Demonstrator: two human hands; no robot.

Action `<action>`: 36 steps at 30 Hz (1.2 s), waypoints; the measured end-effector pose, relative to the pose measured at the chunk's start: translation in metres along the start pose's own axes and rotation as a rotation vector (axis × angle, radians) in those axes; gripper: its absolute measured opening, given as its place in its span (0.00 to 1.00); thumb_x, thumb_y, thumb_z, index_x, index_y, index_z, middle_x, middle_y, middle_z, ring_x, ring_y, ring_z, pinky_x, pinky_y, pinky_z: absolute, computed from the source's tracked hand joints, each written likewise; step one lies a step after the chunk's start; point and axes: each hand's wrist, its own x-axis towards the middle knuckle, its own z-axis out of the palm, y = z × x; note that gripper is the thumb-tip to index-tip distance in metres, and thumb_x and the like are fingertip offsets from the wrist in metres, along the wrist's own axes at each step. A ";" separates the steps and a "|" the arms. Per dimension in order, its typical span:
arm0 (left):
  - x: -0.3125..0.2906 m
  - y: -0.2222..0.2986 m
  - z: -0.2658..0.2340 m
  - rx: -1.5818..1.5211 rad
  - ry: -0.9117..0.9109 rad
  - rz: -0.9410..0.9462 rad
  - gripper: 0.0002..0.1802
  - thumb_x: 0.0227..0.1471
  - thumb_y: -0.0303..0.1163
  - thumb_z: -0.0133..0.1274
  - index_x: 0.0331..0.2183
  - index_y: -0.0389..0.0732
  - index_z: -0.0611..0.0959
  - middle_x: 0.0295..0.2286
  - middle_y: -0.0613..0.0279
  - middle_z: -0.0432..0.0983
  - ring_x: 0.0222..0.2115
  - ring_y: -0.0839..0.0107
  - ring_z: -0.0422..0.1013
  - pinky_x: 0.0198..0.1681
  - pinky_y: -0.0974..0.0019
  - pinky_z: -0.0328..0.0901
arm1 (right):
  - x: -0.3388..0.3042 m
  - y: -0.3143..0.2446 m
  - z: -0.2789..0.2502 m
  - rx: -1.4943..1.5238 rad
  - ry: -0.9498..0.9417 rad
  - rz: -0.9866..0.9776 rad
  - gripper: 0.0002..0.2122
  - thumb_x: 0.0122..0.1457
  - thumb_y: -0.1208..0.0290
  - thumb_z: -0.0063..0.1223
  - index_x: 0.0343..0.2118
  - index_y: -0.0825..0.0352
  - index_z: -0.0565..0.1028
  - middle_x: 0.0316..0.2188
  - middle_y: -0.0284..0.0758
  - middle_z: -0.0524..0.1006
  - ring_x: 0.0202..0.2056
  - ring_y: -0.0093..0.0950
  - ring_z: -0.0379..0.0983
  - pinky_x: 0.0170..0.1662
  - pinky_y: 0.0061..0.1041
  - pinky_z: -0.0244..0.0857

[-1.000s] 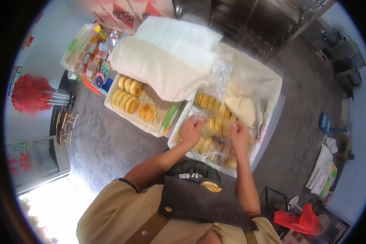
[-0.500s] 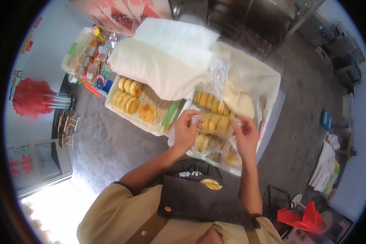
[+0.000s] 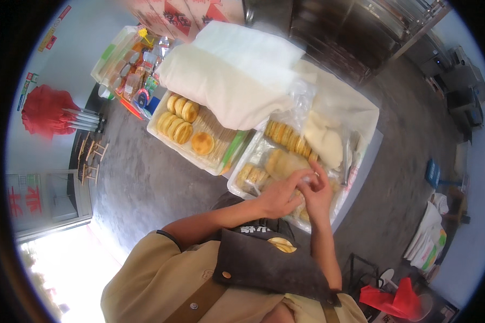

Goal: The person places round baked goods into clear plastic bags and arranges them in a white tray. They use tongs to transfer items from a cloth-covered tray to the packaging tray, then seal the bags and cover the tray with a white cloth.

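A clear plastic bag of round golden flatbreads lies over the right-hand white tray. At the bag's right end my left hand and my right hand meet, with the fingers of both closed on the gathered plastic. My fingers hide the bag's mouth. Behind the bag stands a row of unwrapped flatbreads. In front of it are more bagged flatbreads, partly covered by my hands. Metal tongs rest at the tray's right side beside a folded cream cloth.
The left tray holds flatbreads in rows and one lying flat. A thick white cloth covers the back of both trays. Jars and packets crowd the far left. A red bag is at the lower right.
My left hand has moved right from the bag's left end to meet my right hand. The bag's right end is now gathered between my fingers. The whole view has shifted slightly.
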 end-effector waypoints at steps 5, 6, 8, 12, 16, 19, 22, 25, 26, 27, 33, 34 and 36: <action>0.002 -0.024 0.003 0.360 0.126 -0.029 0.33 0.51 0.27 0.59 0.59 0.39 0.73 0.57 0.45 0.68 0.51 0.48 0.74 0.57 0.50 0.68 | -0.010 -0.008 -0.019 -0.063 0.123 -0.040 0.25 0.59 0.82 0.65 0.61 0.70 0.73 0.34 0.24 0.77 0.33 0.13 0.70 0.37 0.15 0.65; 0.005 -0.034 0.000 0.510 0.164 0.021 0.29 0.51 0.27 0.60 0.57 0.39 0.77 0.57 0.45 0.68 0.51 0.48 0.74 0.57 0.51 0.68 | -0.012 -0.008 -0.021 -0.092 0.103 -0.055 0.25 0.60 0.82 0.65 0.60 0.70 0.74 0.34 0.24 0.76 0.33 0.13 0.70 0.37 0.15 0.65; 0.021 -0.060 -0.007 0.510 0.100 0.256 0.21 0.52 0.26 0.59 0.50 0.38 0.81 0.53 0.45 0.71 0.49 0.49 0.74 0.56 0.53 0.68 | -0.011 -0.008 -0.023 -0.177 0.058 -0.081 0.22 0.60 0.81 0.65 0.58 0.69 0.75 0.34 0.24 0.76 0.33 0.13 0.70 0.37 0.15 0.66; 0.024 -0.098 0.001 0.096 -0.092 -0.046 0.12 0.56 0.27 0.56 0.43 0.36 0.84 0.46 0.47 0.76 0.46 0.54 0.74 0.53 0.57 0.69 | -0.006 -0.012 -0.021 -0.275 0.102 -0.118 0.19 0.61 0.79 0.64 0.56 0.68 0.78 0.34 0.26 0.77 0.33 0.14 0.71 0.38 0.17 0.67; 0.024 -0.116 0.000 -0.190 0.125 -0.410 0.10 0.60 0.27 0.53 0.43 0.37 0.84 0.41 0.51 0.79 0.45 0.59 0.75 0.52 0.57 0.69 | -0.012 -0.031 -0.024 -0.577 0.116 -0.161 0.18 0.60 0.81 0.62 0.54 0.66 0.79 0.35 0.34 0.80 0.34 0.25 0.76 0.40 0.26 0.70; 0.031 -0.118 0.012 -0.046 0.224 -0.142 0.10 0.63 0.29 0.51 0.42 0.36 0.83 0.37 0.55 0.80 0.40 0.63 0.76 0.48 0.58 0.70 | -0.008 -0.039 -0.015 -0.928 -0.307 -0.611 0.17 0.58 0.83 0.60 0.51 0.65 0.80 0.37 0.40 0.82 0.38 0.38 0.77 0.43 0.35 0.72; 0.038 -0.119 0.021 0.169 0.157 0.162 0.12 0.64 0.31 0.50 0.42 0.35 0.83 0.32 0.60 0.80 0.34 0.66 0.75 0.42 0.59 0.70 | 0.023 -0.040 -0.006 -1.051 -0.459 -0.652 0.15 0.59 0.81 0.59 0.49 0.65 0.80 0.38 0.41 0.82 0.42 0.45 0.76 0.46 0.41 0.71; 0.034 -0.120 0.016 0.130 -0.026 -0.134 0.12 0.63 0.32 0.50 0.40 0.35 0.83 0.29 0.63 0.79 0.30 0.69 0.74 0.37 0.62 0.69 | 0.055 -0.030 0.000 -0.977 -0.315 -0.629 0.13 0.61 0.79 0.58 0.49 0.67 0.80 0.36 0.41 0.80 0.42 0.44 0.77 0.46 0.40 0.72; 0.039 -0.122 0.008 0.045 -0.115 -0.213 0.12 0.63 0.32 0.49 0.38 0.35 0.84 0.28 0.63 0.79 0.30 0.70 0.73 0.36 0.62 0.68 | 0.058 -0.025 -0.001 -0.935 -0.221 -0.560 0.12 0.62 0.78 0.58 0.49 0.68 0.80 0.35 0.41 0.80 0.42 0.43 0.78 0.46 0.39 0.72; 0.042 -0.124 0.000 -0.042 -0.174 -0.284 0.13 0.63 0.33 0.49 0.37 0.35 0.84 0.28 0.63 0.79 0.30 0.71 0.73 0.35 0.63 0.67 | 0.057 -0.020 -0.003 -0.821 -0.187 -0.556 0.12 0.62 0.78 0.58 0.48 0.68 0.80 0.34 0.40 0.79 0.41 0.41 0.78 0.45 0.38 0.72; 0.047 -0.117 -0.009 -0.224 -0.113 -0.448 0.25 0.67 0.41 0.42 0.28 0.34 0.85 0.21 0.63 0.77 0.22 0.75 0.70 0.29 0.67 0.65 | 0.035 0.007 -0.024 -0.706 -0.162 -0.416 0.10 0.62 0.79 0.59 0.46 0.70 0.81 0.30 0.39 0.77 0.35 0.35 0.78 0.39 0.32 0.71; 0.047 -0.115 -0.008 -0.228 -0.130 -0.506 0.26 0.67 0.42 0.41 0.29 0.35 0.85 0.20 0.63 0.77 0.20 0.75 0.69 0.28 0.68 0.65 | 0.031 0.011 -0.028 -0.737 -0.139 -0.400 0.09 0.62 0.78 0.60 0.45 0.70 0.81 0.31 0.39 0.77 0.34 0.35 0.78 0.38 0.32 0.71; 0.048 -0.112 -0.007 -0.283 -0.125 -0.473 0.27 0.67 0.43 0.40 0.30 0.34 0.87 0.19 0.62 0.78 0.19 0.74 0.68 0.27 0.68 0.64 | 0.022 0.019 -0.032 -0.781 -0.088 -0.464 0.08 0.61 0.78 0.61 0.44 0.69 0.81 0.31 0.39 0.76 0.32 0.36 0.77 0.36 0.33 0.70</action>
